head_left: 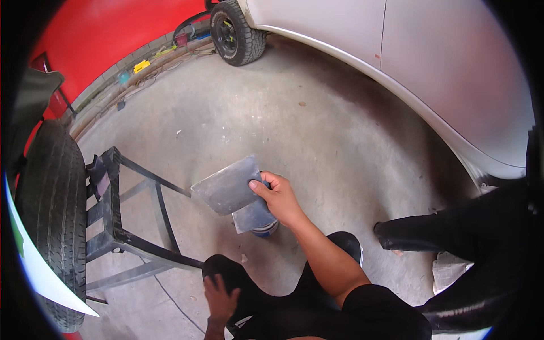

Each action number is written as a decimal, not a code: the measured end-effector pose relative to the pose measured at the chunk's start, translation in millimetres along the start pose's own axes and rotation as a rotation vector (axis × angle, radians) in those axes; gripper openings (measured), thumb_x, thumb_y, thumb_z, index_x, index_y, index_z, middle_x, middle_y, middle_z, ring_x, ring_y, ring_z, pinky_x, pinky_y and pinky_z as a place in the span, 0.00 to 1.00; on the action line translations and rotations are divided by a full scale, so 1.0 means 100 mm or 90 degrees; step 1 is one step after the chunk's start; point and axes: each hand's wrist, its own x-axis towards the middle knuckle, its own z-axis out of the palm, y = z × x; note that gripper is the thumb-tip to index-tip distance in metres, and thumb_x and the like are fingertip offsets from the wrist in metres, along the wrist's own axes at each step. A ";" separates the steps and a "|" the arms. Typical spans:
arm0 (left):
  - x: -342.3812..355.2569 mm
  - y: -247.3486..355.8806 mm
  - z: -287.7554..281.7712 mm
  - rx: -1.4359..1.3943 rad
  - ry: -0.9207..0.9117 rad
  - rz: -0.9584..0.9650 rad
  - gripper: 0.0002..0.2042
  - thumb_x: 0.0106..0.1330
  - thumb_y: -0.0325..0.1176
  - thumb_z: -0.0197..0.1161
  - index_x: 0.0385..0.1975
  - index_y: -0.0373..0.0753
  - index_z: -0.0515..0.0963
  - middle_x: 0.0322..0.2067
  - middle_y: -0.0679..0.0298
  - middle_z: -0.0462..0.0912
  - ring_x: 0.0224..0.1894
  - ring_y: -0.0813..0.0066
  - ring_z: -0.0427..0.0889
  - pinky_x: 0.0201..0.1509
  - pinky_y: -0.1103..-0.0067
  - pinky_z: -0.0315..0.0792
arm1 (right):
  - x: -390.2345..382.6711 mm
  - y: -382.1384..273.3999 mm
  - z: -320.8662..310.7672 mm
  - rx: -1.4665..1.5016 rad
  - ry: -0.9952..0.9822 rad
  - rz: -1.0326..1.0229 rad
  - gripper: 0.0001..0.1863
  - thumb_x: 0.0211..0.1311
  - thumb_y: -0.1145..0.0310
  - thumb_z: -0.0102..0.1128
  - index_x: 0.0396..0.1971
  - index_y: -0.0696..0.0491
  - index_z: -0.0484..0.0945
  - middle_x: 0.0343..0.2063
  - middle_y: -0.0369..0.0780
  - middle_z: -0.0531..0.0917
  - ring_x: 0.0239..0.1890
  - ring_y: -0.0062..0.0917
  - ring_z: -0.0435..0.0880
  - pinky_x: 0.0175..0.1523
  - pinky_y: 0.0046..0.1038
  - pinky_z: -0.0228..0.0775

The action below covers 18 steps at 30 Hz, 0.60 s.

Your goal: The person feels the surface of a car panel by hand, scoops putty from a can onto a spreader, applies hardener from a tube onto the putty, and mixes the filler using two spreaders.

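Concrete floor [317, 141] below; right fingers [261, 189] grip a scuffed grey sheet [226, 186], left fingers [220, 285] splayed empty.

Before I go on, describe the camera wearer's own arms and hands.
The left hand and right hand are gloveless, with no ring or watch that I can make out. The right forearm is bare below a short black sleeve; no sleeve can be made out on the left.

We've got grey concrete floor [317, 141], kinda scuffed. Red wall [130, 28] upper left, pale car [436, 62] right, black metal frame [158, 249] left.
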 end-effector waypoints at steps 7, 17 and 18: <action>-0.06 0.52 0.19 -0.581 -0.129 0.240 0.39 0.62 0.40 0.64 0.69 0.37 0.51 0.64 0.47 0.61 0.63 0.47 0.66 0.65 0.62 0.61 | -0.03 0.15 0.20 -0.028 -0.058 0.023 0.12 0.64 0.64 0.59 0.37 0.59 0.79 0.29 0.33 0.82 0.32 0.12 0.74 0.42 0.18 0.67; 0.75 0.19 -0.49 -1.121 0.286 0.031 0.09 0.70 0.32 0.54 0.47 0.40 0.68 0.46 0.62 0.74 0.47 0.68 0.77 0.47 0.71 0.74 | -0.22 0.47 0.39 -0.250 -0.215 0.035 0.12 0.62 0.64 0.61 0.32 0.59 0.79 0.20 0.33 0.75 0.26 0.13 0.69 0.32 0.22 0.62; 0.76 0.14 -0.50 -1.122 0.335 0.049 0.05 0.69 0.32 0.54 0.41 0.41 0.69 0.43 0.64 0.76 0.46 0.70 0.77 0.47 0.72 0.74 | -0.22 0.47 0.41 -0.249 -0.212 0.036 0.12 0.62 0.64 0.61 0.32 0.59 0.79 0.20 0.33 0.75 0.26 0.13 0.69 0.32 0.22 0.62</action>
